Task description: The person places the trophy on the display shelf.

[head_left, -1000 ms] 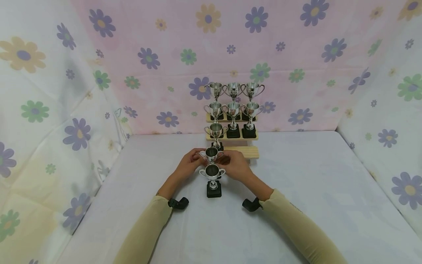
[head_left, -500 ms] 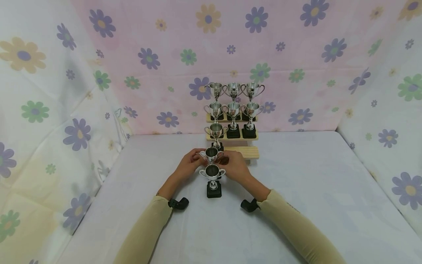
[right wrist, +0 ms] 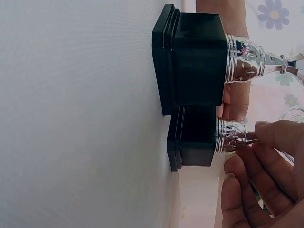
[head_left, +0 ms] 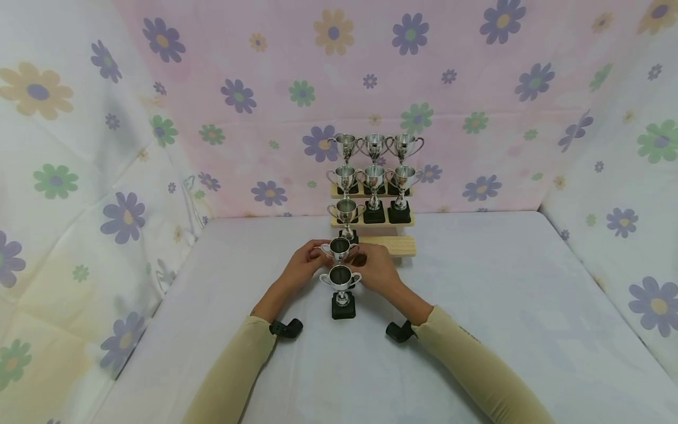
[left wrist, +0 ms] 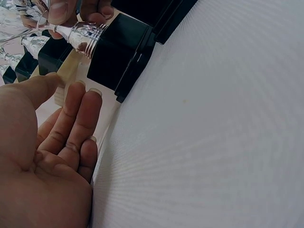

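Note:
My right hand [head_left: 381, 271] pinches a small silver trophy cup [head_left: 339, 247] by its stem, between thumb and fingers; its black base [right wrist: 198, 135] stands on the white cloth in the right wrist view. My left hand [left wrist: 52, 142] lies beside the stand's lower left end, thumb tip close to the wood, fingers loosely bent with no grip visible. A second trophy [head_left: 343, 303] stands upright just in front of the held one. Behind, a stepped wooden stand [head_left: 397, 245] bears several matching trophies, with one trophy [head_left: 346, 212] at the left of its lowest step.
Three trophies fill the top step and three the middle step, in rows. A white cloth [head_left: 477, 330] covers the table, with flowered fabric [head_left: 265, 147] behind and at both sides. Black wrist cameras [head_left: 287, 328] sit on both forearms.
The right forearm has shifted very slightly inward. Both hands and the trophies stay where they were; the head view tips by a hair.

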`<action>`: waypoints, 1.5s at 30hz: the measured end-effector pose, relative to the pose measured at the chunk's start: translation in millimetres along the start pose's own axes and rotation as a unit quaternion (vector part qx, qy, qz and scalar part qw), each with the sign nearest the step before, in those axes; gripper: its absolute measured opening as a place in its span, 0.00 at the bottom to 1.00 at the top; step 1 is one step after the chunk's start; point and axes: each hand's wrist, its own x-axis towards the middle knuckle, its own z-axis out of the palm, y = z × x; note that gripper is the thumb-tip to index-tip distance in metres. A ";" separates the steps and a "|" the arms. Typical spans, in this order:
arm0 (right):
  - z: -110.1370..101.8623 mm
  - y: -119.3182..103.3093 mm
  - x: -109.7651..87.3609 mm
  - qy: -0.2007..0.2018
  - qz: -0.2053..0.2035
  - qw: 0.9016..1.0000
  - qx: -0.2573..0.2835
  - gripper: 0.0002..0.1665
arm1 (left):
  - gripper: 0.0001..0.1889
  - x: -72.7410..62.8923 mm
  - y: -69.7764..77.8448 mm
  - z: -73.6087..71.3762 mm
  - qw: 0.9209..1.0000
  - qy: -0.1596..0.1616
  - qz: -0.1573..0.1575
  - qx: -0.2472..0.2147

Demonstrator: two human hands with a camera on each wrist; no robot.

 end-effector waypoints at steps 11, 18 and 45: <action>-3.1 -2.1 -1.6 0.011 -0.016 1.000 -0.007 0.07 | 0.24 -3.8 0.7 1.1 1.000 0.003 0.003 -0.001; -10.0 -8.8 -2.1 0.016 -0.024 0.999 -0.029 0.05 | 0.22 -3.1 1.6 0.1 1.000 0.004 -0.009 0.005; -53.3 -21.2 -1.0 0.058 -0.043 0.997 0.015 0.03 | 0.23 -0.5 0.4 0.6 1.000 -0.002 -0.010 -0.016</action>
